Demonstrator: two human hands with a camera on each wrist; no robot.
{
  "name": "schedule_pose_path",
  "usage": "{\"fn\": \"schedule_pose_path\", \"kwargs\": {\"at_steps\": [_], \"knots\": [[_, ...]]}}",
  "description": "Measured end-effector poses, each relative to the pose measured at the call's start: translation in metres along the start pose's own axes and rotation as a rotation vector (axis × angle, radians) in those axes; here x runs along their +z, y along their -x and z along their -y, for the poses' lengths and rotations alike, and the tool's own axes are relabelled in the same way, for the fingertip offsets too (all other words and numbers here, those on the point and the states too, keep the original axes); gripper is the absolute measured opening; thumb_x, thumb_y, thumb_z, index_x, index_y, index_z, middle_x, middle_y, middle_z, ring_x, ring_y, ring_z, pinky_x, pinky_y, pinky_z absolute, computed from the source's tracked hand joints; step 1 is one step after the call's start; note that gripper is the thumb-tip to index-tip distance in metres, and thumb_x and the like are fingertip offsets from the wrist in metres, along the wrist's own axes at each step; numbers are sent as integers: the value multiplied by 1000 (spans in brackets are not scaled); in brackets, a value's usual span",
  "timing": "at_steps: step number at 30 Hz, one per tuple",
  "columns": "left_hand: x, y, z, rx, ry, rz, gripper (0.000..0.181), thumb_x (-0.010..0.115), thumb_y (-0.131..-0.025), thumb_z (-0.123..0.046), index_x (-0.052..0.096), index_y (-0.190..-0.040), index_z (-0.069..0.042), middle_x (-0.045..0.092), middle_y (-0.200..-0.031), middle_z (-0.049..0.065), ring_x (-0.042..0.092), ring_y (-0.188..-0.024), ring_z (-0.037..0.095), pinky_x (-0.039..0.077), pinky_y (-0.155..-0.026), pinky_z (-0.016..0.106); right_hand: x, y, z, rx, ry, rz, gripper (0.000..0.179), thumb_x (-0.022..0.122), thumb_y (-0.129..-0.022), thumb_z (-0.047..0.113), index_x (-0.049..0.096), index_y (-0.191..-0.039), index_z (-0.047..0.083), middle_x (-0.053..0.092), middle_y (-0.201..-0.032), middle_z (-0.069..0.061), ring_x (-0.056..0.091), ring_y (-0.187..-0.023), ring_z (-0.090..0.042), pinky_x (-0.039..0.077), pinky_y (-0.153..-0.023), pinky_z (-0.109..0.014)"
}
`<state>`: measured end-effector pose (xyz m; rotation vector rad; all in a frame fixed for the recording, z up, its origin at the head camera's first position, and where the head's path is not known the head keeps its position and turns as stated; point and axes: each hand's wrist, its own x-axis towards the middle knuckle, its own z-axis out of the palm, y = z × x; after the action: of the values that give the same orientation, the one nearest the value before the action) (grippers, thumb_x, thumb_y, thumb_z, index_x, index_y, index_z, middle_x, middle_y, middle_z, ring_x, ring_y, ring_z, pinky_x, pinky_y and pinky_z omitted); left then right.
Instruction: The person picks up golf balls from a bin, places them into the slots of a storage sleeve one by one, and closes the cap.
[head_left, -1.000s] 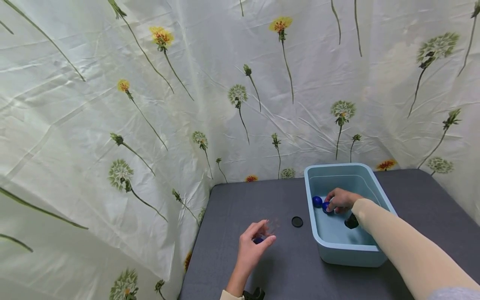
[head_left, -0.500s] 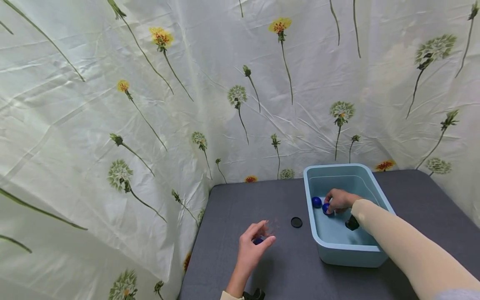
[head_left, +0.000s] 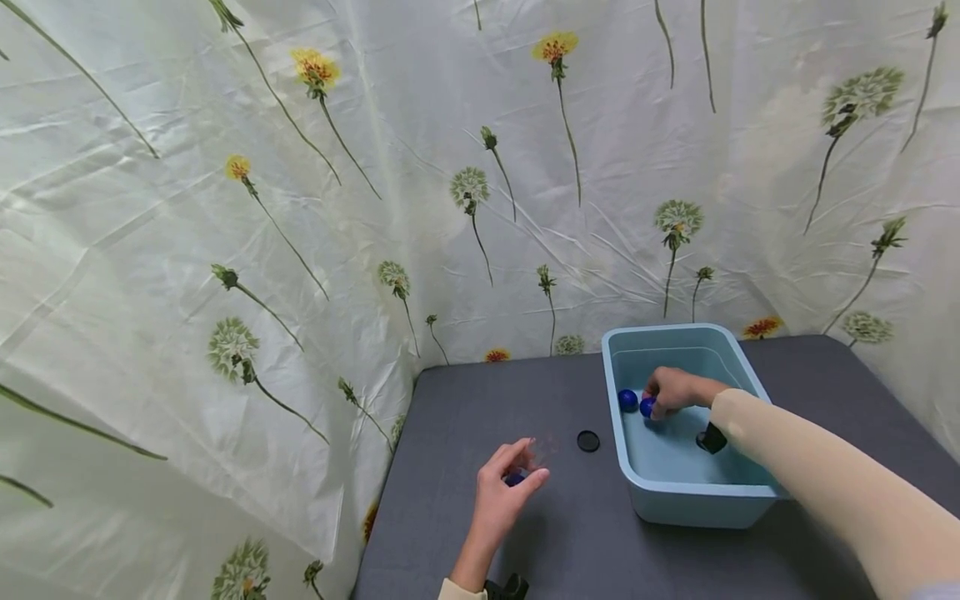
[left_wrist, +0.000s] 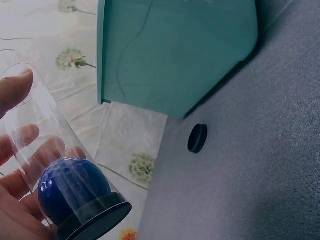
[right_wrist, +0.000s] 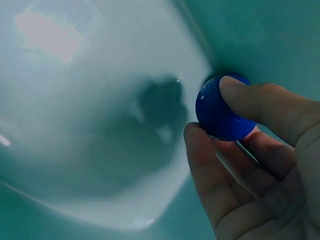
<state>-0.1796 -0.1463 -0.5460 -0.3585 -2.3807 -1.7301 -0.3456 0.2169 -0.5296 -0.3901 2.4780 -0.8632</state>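
My left hand [head_left: 498, 500] grips a clear plastic tube [left_wrist: 52, 117], thumb on one side and fingers on the other. A blue golf ball [left_wrist: 72, 187] sits inside it at the end with a black base [left_wrist: 100, 220]. Down in the light blue bin [head_left: 697, 492], my right hand [head_left: 678, 390] pinches a blue ball [right_wrist: 222, 112] between thumb and fingertips. A second blue ball [head_left: 627, 401] lies by the bin's left wall, just left of the pinched one. On the table between the tube and the bin is a black round cap [head_left: 588, 441].
The dark grey table [head_left: 480, 400] backs onto a white sheet [head_left: 420, 167] printed with dandelions. The bin's raised walls surround my right hand, and the right forearm crosses its right rim. A black wrist camera [head_left: 711, 438] is low inside the bin.
My right hand has shifted slightly up and left in the head view with its ball, which now shows more fully. The left hand keeps its hold on the tube. The head view has shifted slightly.
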Motion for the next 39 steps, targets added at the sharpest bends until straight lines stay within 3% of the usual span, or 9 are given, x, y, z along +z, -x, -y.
{"fn": "schedule_pose_path", "kwargs": {"at_steps": [9, 15, 22, 27, 33, 39], "knots": [[0, 1, 2, 1, -17, 7, 46, 81, -86, -32, 68, -129, -19, 66, -102, -5, 67, -93, 22, 54, -83, 41, -4, 12, 12, -50, -51, 42, 29, 79, -78, 0, 70, -105, 1, 65, -91, -7, 63, -81, -20, 57, -72, -37], [3, 1, 1, -9, -18, 5, 47, 82, -86, -33, 68, -129, -21, 66, -103, -6, 66, -92, 16, 54, -85, 44, -11, 19, 24, -134, -4, 34, 31, 81, -74, -1, 70, -103, 3, 66, -93, -5, 62, -83, -19, 57, -70, -35], [4, -1, -1, 4, -7, 6, 45, 81, -87, -27, 68, -130, -19, 66, -102, -6, 67, -93, 22, 54, -85, 44, -16, 31, 40, -219, 37, 13, 39, 85, -75, 5, 71, -112, 2, 67, -99, -3, 61, -92, -24, 56, -75, -35], [4, -3, -2, 22, 12, 3, 44, 81, -88, -26, 68, -129, -21, 66, -102, -4, 67, -94, 29, 54, -85, 47, -17, 45, 52, -257, 3, -8, 37, 85, -79, 8, 71, -113, 5, 67, -104, -5, 61, -95, -26, 57, -77, -37], [4, -4, -4, 21, 7, -5, 42, 80, -88, -25, 68, -128, -27, 66, -102, -5, 66, -93, 19, 54, -84, 48, -18, 61, 69, -303, -73, -15, 38, 82, -81, 8, 69, -116, 5, 68, -107, -7, 64, -94, -26, 57, -77, -36], [4, -3, -8, 35, -2, -2, 42, 80, -88, -25, 68, -128, -26, 66, -103, -6, 66, -92, 18, 54, -82, 38, -14, 77, 80, -315, -133, -34, 40, 82, -82, 8, 67, -119, 3, 67, -108, -10, 67, -93, -27, 58, -76, -37]]}}
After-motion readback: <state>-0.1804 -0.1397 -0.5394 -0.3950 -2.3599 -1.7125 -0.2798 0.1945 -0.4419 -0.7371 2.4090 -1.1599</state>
